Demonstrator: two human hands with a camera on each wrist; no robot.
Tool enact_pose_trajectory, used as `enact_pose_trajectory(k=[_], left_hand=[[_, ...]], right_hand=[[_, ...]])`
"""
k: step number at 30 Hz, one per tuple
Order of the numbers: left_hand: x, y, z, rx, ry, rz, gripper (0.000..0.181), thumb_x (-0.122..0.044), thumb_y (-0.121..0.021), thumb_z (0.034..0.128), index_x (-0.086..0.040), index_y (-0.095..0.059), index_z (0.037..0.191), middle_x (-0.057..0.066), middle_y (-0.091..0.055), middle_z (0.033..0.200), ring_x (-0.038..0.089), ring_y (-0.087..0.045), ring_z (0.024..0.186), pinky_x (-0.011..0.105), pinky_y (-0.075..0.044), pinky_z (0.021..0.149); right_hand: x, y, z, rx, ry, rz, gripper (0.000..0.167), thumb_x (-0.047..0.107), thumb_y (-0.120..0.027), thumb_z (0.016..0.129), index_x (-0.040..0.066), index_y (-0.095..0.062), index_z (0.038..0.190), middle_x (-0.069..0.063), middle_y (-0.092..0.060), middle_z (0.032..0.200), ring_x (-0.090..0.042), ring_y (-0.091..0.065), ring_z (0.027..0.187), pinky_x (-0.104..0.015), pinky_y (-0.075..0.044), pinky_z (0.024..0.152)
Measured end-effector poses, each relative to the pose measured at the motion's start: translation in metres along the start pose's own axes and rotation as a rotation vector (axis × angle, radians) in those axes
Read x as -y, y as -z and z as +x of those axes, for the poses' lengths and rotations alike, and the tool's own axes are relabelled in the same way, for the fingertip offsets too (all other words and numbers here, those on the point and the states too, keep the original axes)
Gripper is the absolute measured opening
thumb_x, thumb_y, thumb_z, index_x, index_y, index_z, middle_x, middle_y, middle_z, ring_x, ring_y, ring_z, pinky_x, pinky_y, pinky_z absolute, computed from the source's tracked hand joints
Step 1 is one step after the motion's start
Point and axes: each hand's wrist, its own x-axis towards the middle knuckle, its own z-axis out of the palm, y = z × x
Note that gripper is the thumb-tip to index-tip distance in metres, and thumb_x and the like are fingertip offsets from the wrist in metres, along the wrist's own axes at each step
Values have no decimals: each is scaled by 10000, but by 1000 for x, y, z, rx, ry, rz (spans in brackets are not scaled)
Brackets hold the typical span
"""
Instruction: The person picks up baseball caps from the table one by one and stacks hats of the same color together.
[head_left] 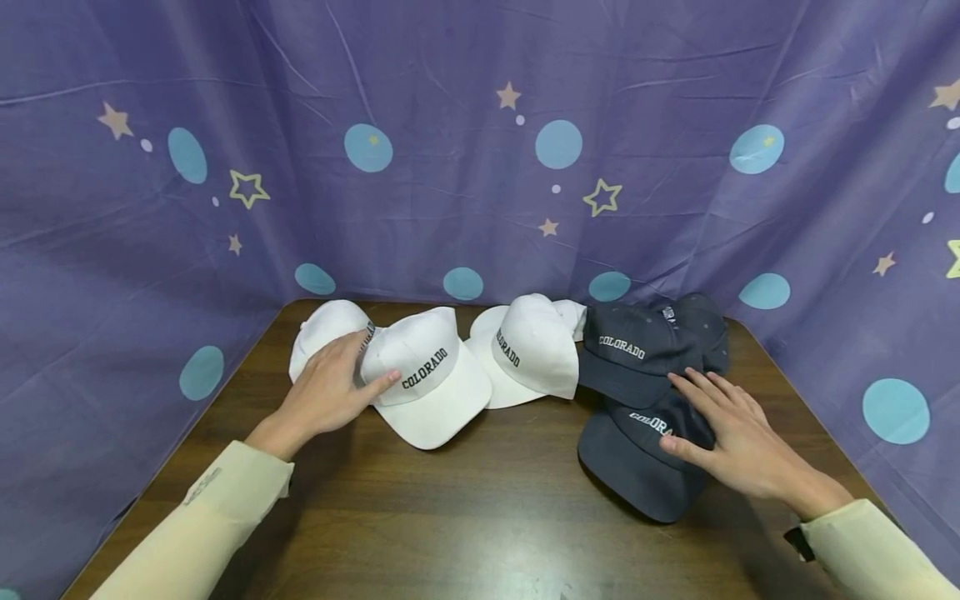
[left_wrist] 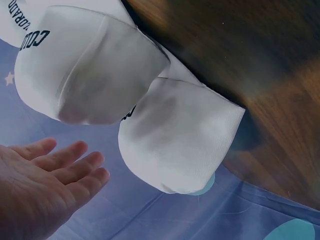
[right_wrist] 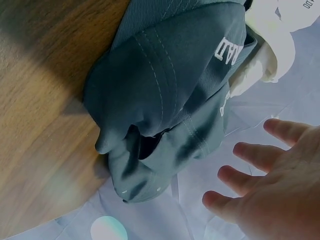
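My left hand [head_left: 326, 392] hovers by two white COLORADO baseball caps at the left. One white cap [head_left: 322, 329] is partly behind the hand; the other white cap [head_left: 442, 412] points its brim toward me. In the left wrist view the left hand [left_wrist: 47, 187] has extended fingers and holds nothing. At the right, my right hand [head_left: 738, 442] is over the front dark COLORADO cap [head_left: 637, 467], fingers spread. Behind lie a second dark cap [head_left: 626, 325] and a third dark cap [head_left: 708, 321], overlapping. The right wrist view shows the right hand [right_wrist: 280, 175] holding nothing.
Another white cap [head_left: 536, 346] lies mid-table, with a further white piece [head_left: 573, 315] partly hidden behind it. The caps sit toward the back of the brown wooden table [head_left: 465, 525]. A purple patterned curtain [head_left: 450, 208] hangs behind and beside it.
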Motion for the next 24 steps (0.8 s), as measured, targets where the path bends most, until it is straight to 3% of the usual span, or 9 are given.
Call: enact_pose_trajectory(k=[24], left_hand=[[11, -6, 22, 156, 181, -37, 918, -679, -399, 1014, 56, -316, 1558, 308, -406, 1538, 513, -390, 1400, 643, -327, 1127]], right_hand=[[5, -5, 0, -6, 24, 26, 861, 545, -697, 935, 283, -266, 1633, -155, -243, 1670, -464, -128, 1527, -721, -34, 1153]])
